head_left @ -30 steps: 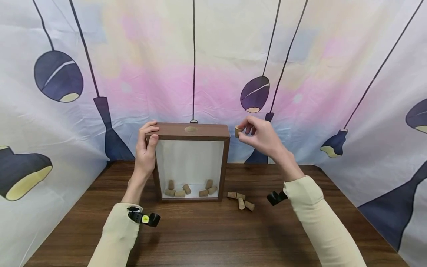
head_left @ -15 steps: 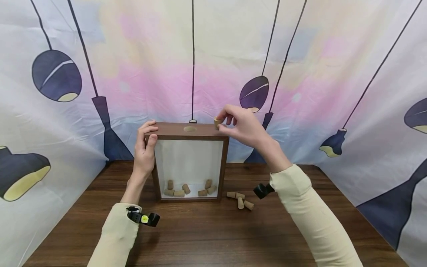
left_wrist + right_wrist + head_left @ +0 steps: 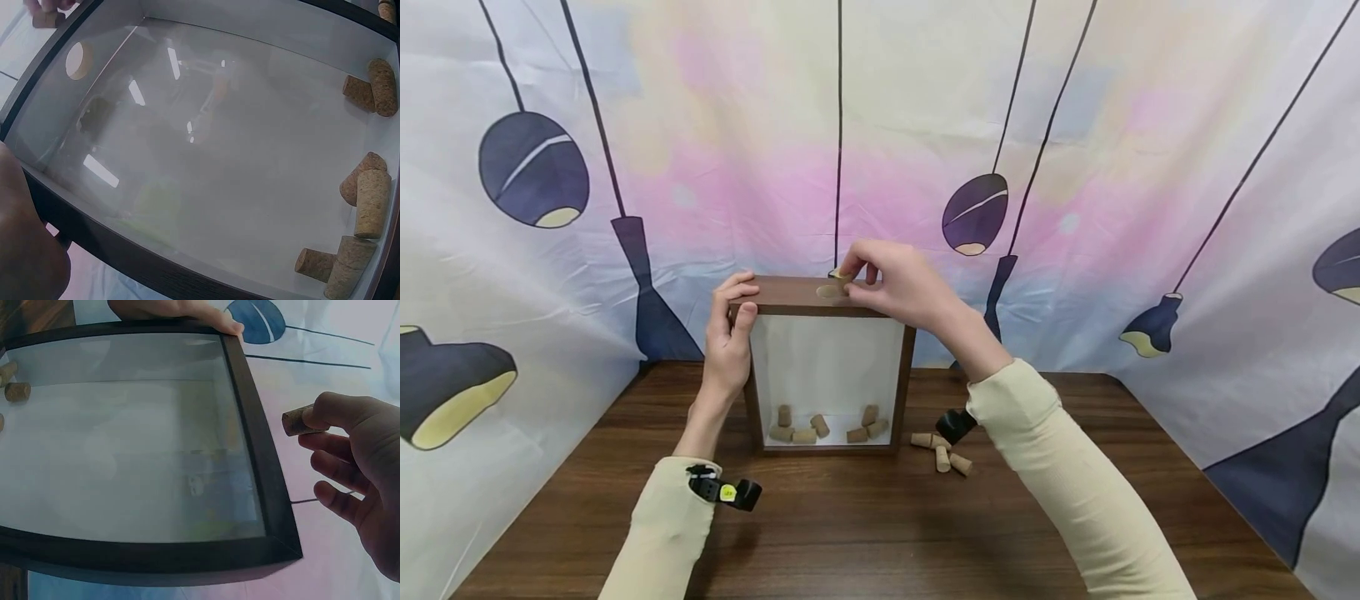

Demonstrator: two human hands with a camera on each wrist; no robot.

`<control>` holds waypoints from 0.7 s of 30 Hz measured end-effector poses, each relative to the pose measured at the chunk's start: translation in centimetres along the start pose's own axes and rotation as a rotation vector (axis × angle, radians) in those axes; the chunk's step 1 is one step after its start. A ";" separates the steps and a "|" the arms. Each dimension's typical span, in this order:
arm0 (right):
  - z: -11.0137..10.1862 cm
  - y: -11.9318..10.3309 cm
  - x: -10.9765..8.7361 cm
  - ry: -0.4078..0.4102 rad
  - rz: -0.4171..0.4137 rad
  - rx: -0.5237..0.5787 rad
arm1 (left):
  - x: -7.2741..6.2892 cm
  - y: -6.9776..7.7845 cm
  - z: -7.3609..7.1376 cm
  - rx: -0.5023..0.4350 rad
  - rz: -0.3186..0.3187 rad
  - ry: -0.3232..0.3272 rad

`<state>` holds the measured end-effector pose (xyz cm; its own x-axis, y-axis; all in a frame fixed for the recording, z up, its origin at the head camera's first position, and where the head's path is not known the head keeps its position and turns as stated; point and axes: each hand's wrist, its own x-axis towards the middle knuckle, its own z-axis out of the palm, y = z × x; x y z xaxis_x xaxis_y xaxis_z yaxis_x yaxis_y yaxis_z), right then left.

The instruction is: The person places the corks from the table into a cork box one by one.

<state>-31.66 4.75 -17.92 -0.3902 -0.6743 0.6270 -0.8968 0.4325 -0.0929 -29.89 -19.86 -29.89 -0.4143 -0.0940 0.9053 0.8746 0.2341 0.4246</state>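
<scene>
1. Currently, the right hand (image 3: pixel 901 279) is narrowed to a pinch, holding one cork (image 3: pixel 842 282) between thumb and finger, at the 1 o'clock of the box (image 3: pixel 904 375). In the right wrist view its other fingers bend, spaced apart.
2. The held cork is outside the box, over its top face, just beside the round hole (image 3: pixel 826 292), towards that opening's 2 o'clock. Whether it touches the wood cannot be told.
3. The left hand (image 3: pixel 728 333) holds the box by its 10 o'clock corner, thumb at the front edge and fingers over the top.
4. The box stands on edge on the wood-grain table (image 3: pixel 827 525). It has a brown frame and a pale interior; its clear front carries white reflections in the left wrist view.
5. Inside, at the bottom, lie a group of four corks (image 3: pixel 803 436) towards 7 o'clock and a group of three corks (image 3: pixel 877 428) towards 5 o'clock.
6. Outside, at the box's 4 o'clock, four loose corks (image 3: pixel 942 460) lie close together on the table.
7. A small black device sits at each pale sleeve: the left device (image 3: pixel 747 494) and the right device (image 3: pixel 955 426).
8. Behind, towards 12 o'clock, hangs a pastel cloth (image 3: pixel 917 83) printed with dark lamps.
</scene>
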 end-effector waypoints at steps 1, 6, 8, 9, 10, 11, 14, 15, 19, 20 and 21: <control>0.2 0.0 0.1 -0.007 0.006 -0.001 | 0.0 0.0 0.0 -0.001 0.001 0.002; 1.2 0.1 0.4 -0.032 0.034 -0.017 | -0.1 -0.6 -0.1 -0.003 -0.004 0.005; 1.5 0.2 0.5 -0.028 0.046 -0.025 | -0.2 -1.0 -0.2 0.000 -0.006 0.003; 1.7 0.3 0.5 -0.024 0.053 -0.029 | -0.2 -1.0 -0.2 0.001 -0.006 0.002; 1.8 0.3 0.5 -0.019 0.063 -0.033 | -0.2 -0.9 -0.2 0.002 -0.005 0.002; 1.9 0.3 0.5 -0.016 0.074 -0.036 | -0.2 -0.9 -0.2 0.002 -0.004 0.001; 2.1 0.2 0.6 -0.016 0.121 -0.043 | -0.1 -0.1 0.0 0.004 -0.004 0.000; 2.2 0.2 0.7 -0.021 0.138 -0.048 | 0.0 0.1 0.0 0.002 -0.002 0.000; 2.7 0.1 0.8 -0.050 0.191 -0.073 | 0.0 0.0 0.1 -0.003 0.003 0.001; 2.7 0.1 0.8 -0.056 0.196 -0.080 | 0.0 0.0 0.1 -0.003 0.006 0.000; 2.8 0.1 0.7 -0.060 0.197 -0.086 | 0.0 -0.1 0.1 -0.005 0.008 -0.002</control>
<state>-32.66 2.64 -19.65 -0.5701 -0.6047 0.5562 -0.7819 0.6072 -0.1413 -29.99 -19.74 -29.89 -0.4073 -0.0905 0.9088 0.8793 0.2300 0.4170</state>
